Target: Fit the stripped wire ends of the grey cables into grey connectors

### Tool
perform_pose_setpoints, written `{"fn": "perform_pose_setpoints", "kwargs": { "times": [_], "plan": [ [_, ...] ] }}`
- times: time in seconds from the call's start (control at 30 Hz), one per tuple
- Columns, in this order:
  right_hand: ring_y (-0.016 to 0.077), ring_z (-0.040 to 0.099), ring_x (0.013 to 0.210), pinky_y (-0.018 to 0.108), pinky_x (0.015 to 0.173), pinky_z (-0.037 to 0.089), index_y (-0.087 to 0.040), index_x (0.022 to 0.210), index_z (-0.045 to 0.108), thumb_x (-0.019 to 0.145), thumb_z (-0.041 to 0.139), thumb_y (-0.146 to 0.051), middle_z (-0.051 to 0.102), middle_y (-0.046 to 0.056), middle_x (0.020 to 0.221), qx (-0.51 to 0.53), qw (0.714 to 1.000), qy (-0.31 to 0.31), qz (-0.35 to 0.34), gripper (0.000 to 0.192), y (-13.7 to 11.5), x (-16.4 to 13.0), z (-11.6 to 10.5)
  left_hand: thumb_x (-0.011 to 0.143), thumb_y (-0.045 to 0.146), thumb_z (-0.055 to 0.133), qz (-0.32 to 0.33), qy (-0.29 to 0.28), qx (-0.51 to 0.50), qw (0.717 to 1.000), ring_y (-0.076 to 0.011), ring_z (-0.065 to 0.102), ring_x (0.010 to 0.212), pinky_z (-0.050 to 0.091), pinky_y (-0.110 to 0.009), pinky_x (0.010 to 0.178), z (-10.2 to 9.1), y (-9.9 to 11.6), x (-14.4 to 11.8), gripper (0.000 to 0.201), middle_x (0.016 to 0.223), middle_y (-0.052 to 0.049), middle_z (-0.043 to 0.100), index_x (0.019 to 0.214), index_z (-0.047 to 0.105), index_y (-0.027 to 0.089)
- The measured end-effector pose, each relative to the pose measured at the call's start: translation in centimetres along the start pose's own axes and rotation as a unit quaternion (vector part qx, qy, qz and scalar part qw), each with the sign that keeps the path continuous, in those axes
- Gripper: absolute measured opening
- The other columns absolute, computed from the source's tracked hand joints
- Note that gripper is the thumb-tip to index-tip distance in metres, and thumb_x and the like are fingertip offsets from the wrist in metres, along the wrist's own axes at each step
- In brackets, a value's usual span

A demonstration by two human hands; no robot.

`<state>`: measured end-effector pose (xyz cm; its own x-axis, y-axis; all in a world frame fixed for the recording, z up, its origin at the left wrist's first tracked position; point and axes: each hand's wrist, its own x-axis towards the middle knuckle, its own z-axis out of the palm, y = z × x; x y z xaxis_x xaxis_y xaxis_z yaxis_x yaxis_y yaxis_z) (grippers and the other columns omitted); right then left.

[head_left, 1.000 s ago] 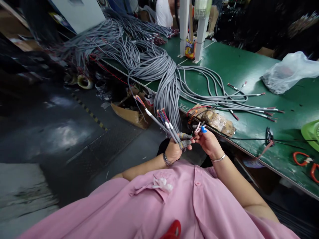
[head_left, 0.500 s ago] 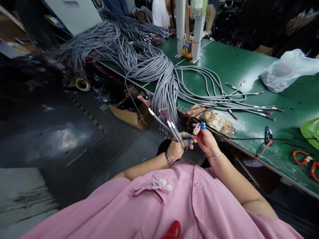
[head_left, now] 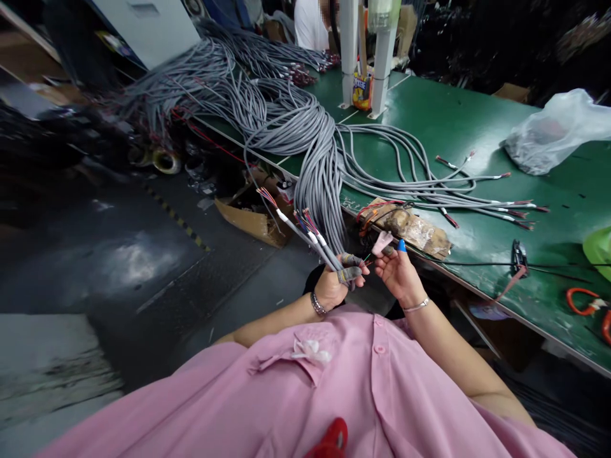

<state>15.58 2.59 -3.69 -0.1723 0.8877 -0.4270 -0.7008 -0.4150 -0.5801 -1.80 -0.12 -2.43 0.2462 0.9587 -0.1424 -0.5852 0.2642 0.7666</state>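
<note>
In my left hand (head_left: 334,286), closed and wearing grey finger covers, is a small bunch of grey cables (head_left: 329,256). Their stripped upper ends show white sleeves and thin coloured wires (head_left: 310,222). A few fine wire ends also poke out by the left fingertips, toward my right hand. My right hand (head_left: 397,275) is just right of them, palm partly turned up, with a blue cover on one fingertip. Its bent fingers hold a small pale pink piece (head_left: 382,243), whose exact kind I cannot make out.
A large heap of grey cables (head_left: 281,121) drapes over the green table (head_left: 443,121). A taped cardboard piece (head_left: 415,230) lies at its edge. Rightward are a plastic bag (head_left: 548,137), orange-handled scissors (head_left: 582,301) and a green basket (head_left: 599,251). A person (head_left: 310,25) is behind the table.
My right hand has drawn slightly away from the left hand, and the pink piece has moved clear of the wire ends. The held cables have shifted a little left.
</note>
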Motion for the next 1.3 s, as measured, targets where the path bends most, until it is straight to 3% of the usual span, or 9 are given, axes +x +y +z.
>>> {"fn": "perform_pose_setpoints", "kwargs": {
  "times": [0.27, 0.63, 0.73, 0.83, 0.93, 1.0, 1.17, 1.3],
  "plan": [
    [0.0107, 0.058, 0.06, 0.023, 0.054, 0.047, -0.021, 0.082, 0.065, 0.077, 0.064, -0.057, 0.067, 0.001, 0.077, -0.006, 1.0, 0.011, 0.023, 0.037, 1.3, -1.2, -1.9, 0.064, 0.022, 0.074, 0.0, 0.025, -0.105, 0.994, -0.0091, 0.057, 0.049, 0.044, -0.025, 0.052, -1.6, 0.6, -0.1, 0.02, 0.072, -0.002, 0.067, 0.081, 0.066, 0.016],
    [0.0102, 0.057, 0.059, 0.024, 0.053, 0.05, -0.022, 0.072, 0.063, 0.074, 0.07, -0.053, 0.066, 0.001, 0.076, -0.033, 0.999, 0.024, 0.015, 0.032, 2.8, -3.5, -3.9, 0.063, 0.02, 0.075, 0.012, 0.069, -0.109, 0.991, -0.01, 0.059, 0.049, 0.045, -0.023, 0.051, -2.3, 0.2, -1.1, 0.02, 0.069, -0.003, 0.068, 0.079, 0.064, 0.014],
    [0.0107, 0.058, 0.059, 0.025, 0.052, 0.051, -0.023, 0.075, 0.064, 0.075, 0.07, -0.049, 0.067, 0.001, 0.078, -0.049, 0.998, 0.026, 0.011, 0.027, 3.1, -4.2, -4.3, 0.068, 0.024, 0.073, 0.014, 0.048, -0.106, 0.993, -0.0142, 0.065, 0.057, 0.05, -0.026, 0.058, -2.5, -0.2, -1.2, 0.021, 0.071, -0.006, 0.07, 0.085, 0.066, 0.013],
    [0.0122, 0.059, 0.057, 0.029, 0.051, 0.052, -0.026, 0.081, 0.067, 0.076, 0.068, -0.047, 0.067, 0.002, 0.078, -0.085, 0.996, 0.032, 0.012, 0.022, 3.5, -4.6, -5.3, 0.072, 0.03, 0.07, 0.012, -0.015, -0.104, 0.994, -0.0225, 0.07, 0.079, 0.053, -0.033, 0.074, -2.7, -0.6, -1.2, 0.027, 0.086, -0.013, 0.073, 0.09, 0.069, 0.011],
    [0.016, 0.061, 0.056, 0.037, 0.051, 0.052, -0.032, 0.08, 0.068, 0.076, 0.067, -0.045, 0.068, 0.004, 0.077, -0.143, 0.989, 0.032, 0.013, 0.014, 3.8, -4.2, -6.9, 0.072, 0.034, 0.069, 0.01, -0.072, -0.066, 0.995, -0.0245, 0.069, 0.091, 0.051, -0.031, 0.075, -2.9, -0.4, -1.4, 0.036, 0.108, -0.018, 0.069, 0.099, 0.069, 0.012],
    [0.0194, 0.062, 0.056, 0.042, 0.051, 0.05, -0.038, 0.079, 0.068, 0.076, 0.064, -0.048, 0.069, 0.006, 0.077, -0.192, 0.981, 0.024, 0.017, 0.011, 3.9, -3.4, -8.0, 0.071, 0.036, 0.071, 0.006, -0.094, -0.026, 0.995, -0.0228, 0.069, 0.088, 0.05, -0.027, 0.069, -3.1, 0.0, -1.6, 0.038, 0.11, -0.018, 0.068, 0.102, 0.069, 0.013],
    [0.0257, 0.063, 0.058, 0.055, 0.059, 0.051, -0.05, 0.087, 0.065, 0.07, 0.065, -0.051, 0.069, 0.005, 0.074, -0.287, 0.958, 0.018, 0.0, 0.017, 4.0, -2.1, -9.7, 0.071, 0.041, 0.073, 0.005, -0.089, 0.113, 0.99, -0.0108, 0.058, 0.052, 0.039, -0.022, 0.047, -2.8, 1.8, -3.1, 0.044, 0.083, -0.01, 0.071, 0.106, 0.07, 0.015],
    [0.0234, 0.064, 0.059, 0.047, 0.049, 0.05, -0.046, 0.082, 0.067, 0.066, 0.069, -0.046, 0.067, 0.006, 0.074, -0.38, 0.924, 0.031, -0.016, 0.016, 3.4, -3.6, -9.3, 0.069, 0.04, 0.074, 0.007, -0.079, 0.169, 0.982, -0.0096, 0.051, 0.05, 0.04, -0.023, 0.046, -1.8, 2.3, -4.0, 0.047, 0.075, -0.006, 0.07, 0.108, 0.07, 0.016]
  ]
}}
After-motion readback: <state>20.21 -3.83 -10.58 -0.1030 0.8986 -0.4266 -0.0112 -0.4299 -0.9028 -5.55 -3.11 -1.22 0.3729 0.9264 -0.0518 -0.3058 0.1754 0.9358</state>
